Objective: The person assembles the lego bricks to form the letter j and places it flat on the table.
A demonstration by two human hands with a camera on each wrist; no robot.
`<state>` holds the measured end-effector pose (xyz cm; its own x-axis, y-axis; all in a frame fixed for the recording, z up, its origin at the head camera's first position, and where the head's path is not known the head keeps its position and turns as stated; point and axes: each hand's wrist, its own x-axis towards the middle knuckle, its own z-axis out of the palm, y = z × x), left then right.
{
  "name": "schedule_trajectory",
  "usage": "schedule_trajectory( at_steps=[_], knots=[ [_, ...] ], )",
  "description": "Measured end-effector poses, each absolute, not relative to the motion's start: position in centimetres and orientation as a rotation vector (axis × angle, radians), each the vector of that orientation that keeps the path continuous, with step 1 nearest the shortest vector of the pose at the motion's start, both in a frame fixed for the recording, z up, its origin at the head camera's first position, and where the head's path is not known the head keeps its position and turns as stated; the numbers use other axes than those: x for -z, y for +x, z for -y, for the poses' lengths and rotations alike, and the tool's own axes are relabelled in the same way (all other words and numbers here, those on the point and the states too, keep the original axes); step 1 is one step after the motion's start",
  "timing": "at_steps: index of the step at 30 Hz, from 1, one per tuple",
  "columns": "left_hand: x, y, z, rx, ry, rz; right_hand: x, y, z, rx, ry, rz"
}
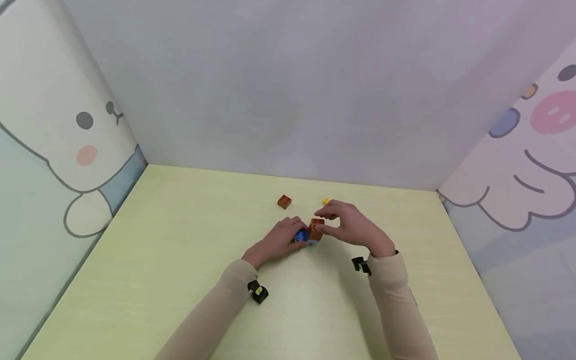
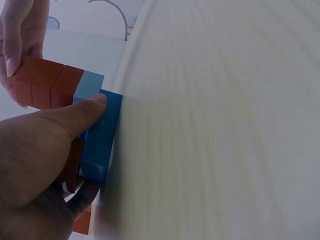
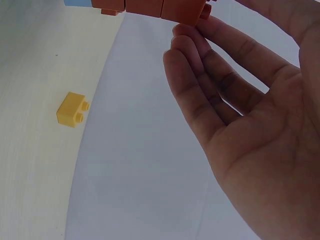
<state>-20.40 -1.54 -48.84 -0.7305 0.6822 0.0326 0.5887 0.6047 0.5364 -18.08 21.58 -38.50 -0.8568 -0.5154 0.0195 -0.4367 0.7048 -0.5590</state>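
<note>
My left hand (image 1: 281,240) grips a low blue brick (image 2: 102,135) on the table, its thumb on the near side and fingers on the far side. From one end of this base rises a stack of several brown bricks (image 2: 45,82) above a light blue brick (image 2: 90,85). Another brown piece (image 2: 75,159) shows beside the blue brick, partly covered by the left hand. My right hand (image 1: 353,225) is at the stack's top, fingers loosely bent and apart; its thumb overlaps the top brick in the head view, with a gap below the index finger.
A loose brown brick (image 1: 284,201) lies on the table (image 1: 202,225) beyond the left hand. A small yellow brick (image 3: 72,109) lies behind the right hand. A plain back wall (image 1: 288,100) and printed side walls border the table.
</note>
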Motion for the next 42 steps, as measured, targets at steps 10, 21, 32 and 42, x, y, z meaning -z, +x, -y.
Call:
schedule_trajectory(
  at_steps=[10, 21, 32, 42],
  knots=[
    [48.8, -20.3, 1.5, -0.792, 1.081, -2.666, 39.1, -19.5, -21.3, 0.942, -0.793, -2.777],
    [48.8, -20.1, 1.4, -0.775, 1.078, -2.682, 39.9, -21.6, -20.8, 0.937, -0.765, -2.769],
    [48.6, -19.8, 1.4, -0.76, 1.071, -2.677, 42.3, -24.4, -20.1, 0.891, -0.829, -2.76],
    [48.8, -19.4, 1.6, -0.774, 1.068, -2.666, 44.0, -26.5, -18.7, 0.876, -0.858, -2.712]
  ],
)
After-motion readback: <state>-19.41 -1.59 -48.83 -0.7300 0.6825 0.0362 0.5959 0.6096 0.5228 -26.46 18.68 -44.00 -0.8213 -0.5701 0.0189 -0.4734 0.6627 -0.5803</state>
